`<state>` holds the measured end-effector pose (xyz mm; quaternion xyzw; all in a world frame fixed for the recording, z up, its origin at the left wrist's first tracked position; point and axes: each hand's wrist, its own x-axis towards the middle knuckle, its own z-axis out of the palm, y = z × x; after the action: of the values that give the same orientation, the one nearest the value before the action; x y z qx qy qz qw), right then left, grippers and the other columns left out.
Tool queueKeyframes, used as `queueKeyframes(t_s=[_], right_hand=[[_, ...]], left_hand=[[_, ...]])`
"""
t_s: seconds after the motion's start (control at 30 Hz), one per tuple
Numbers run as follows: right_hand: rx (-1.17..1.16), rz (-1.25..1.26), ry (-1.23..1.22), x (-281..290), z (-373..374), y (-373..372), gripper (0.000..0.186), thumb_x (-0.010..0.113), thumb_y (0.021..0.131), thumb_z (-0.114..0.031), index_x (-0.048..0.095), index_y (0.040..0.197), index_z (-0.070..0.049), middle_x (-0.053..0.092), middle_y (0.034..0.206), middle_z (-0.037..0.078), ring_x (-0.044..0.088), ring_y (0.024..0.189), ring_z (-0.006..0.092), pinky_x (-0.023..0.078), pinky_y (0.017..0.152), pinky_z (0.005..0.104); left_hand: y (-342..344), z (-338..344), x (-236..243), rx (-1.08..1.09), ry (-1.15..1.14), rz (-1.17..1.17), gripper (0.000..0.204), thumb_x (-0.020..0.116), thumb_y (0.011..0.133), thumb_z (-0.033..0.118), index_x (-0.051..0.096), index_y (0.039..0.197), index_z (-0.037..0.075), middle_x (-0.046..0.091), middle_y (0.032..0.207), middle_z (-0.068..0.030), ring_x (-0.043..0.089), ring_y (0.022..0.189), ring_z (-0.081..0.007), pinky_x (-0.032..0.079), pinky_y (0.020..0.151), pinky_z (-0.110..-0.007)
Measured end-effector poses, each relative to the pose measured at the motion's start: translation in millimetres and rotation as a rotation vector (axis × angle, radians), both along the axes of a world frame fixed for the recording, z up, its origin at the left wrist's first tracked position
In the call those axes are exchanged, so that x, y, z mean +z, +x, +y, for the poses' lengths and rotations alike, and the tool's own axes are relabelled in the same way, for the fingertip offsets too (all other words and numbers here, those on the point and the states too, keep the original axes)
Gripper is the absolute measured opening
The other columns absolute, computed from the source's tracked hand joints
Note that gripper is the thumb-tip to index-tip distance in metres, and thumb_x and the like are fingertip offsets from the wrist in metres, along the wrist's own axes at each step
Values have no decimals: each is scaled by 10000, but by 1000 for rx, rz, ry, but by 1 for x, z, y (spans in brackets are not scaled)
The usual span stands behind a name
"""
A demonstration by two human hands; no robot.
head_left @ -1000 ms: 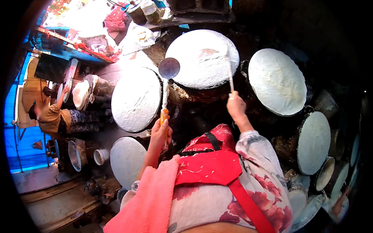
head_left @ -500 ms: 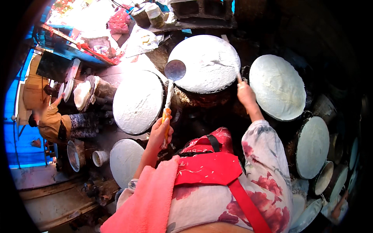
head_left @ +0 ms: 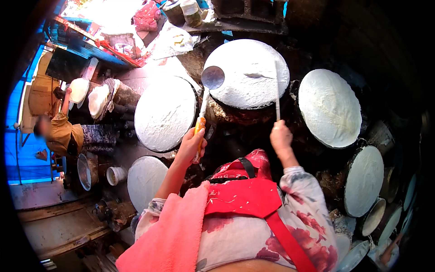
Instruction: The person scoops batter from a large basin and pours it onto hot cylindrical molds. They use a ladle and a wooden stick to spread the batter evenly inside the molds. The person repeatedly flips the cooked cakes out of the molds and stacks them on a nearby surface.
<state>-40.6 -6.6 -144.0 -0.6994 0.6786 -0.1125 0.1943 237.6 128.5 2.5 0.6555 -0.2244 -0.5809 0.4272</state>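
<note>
As white discs [head_left: 330,109] crowd both sides, I see the ladle [head_left: 204,102] and the stick [head_left: 277,93] pointing away from the person over the middle disc [head_left: 247,56], the ladle slanting slightly rightward. The left hand [head_left: 190,147] is clamped around the ladle's handle [head_left: 200,123], its bowl [head_left: 213,77] beyond the fingers; the right hand [head_left: 282,137] clasps the stick's near end.

The orange-handled ladle [head_left: 205,100] slants upward, its shaft smeared white, its round grey bowl overlapping the disc's [head_left: 235,93] left edge in this view; the disc is round, white and rough, creased right of its middle; the stick [head_left: 277,93], thin and pale, crosses the near edge towards the right side
</note>
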Motion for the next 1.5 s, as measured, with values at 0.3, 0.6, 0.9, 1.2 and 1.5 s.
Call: queueKeyframes(t_s=[0.3, 0.6, 0.9, 1.2, 1.5], right_hand=[[0, -119, 3, 21, -57, 37, 263, 411, 925, -248, 554, 902, -28, 660, 824, 216, 654, 804, 374, 508, 727, 489], [79, -202, -51, 38, -61, 27, 289, 425, 924, -278, 581, 889, -37, 645, 826, 248, 635, 801, 415, 493, 711, 517], [282, -428, 134, 4, -2, 110, 293, 443, 929, -305, 531, 936, -25, 629, 810, 251, 614, 795, 430, 475, 703, 526], [433, -536, -215, 76, 5, 107, 236, 470, 932, -281, 522, 865, -61, 605, 650, 208, 605, 618, 409, 473, 566, 508], [510, 94, 0, 26, -73, 60, 266, 406, 922, -252, 555, 863, -41, 638, 795, 246, 639, 776, 401, 497, 705, 500]], left_hand=[[-4, -26, 4, 7, -16, -57, 240, 512, 938, 301, 450, 1003, 78, 501, 622, -24, 459, 391, -119, 368, 364, -247], [7, -47, -11, 8, 21, -124, 285, 515, 936, 313, 449, 1089, 81, 499, 636, -11, 456, 399, -105, 349, 339, -238], [-9, -57, -10, 21, 21, -31, 282, 503, 942, 315, 446, 1106, 93, 486, 653, -16, 449, 397, -111, 335, 329, -245], [23, -24, 7, 315, -85, 523, 363, 385, 993, 289, 425, 1245, 30, 416, 638, 4, 394, 437, -74, 331, 390, -221], [37, 3, 42, 305, -432, 1043, 400, 355, 1005, 288, 390, 1263, -16, 403, 656, 0, 410, 430, -83, 367, 401, -232]])
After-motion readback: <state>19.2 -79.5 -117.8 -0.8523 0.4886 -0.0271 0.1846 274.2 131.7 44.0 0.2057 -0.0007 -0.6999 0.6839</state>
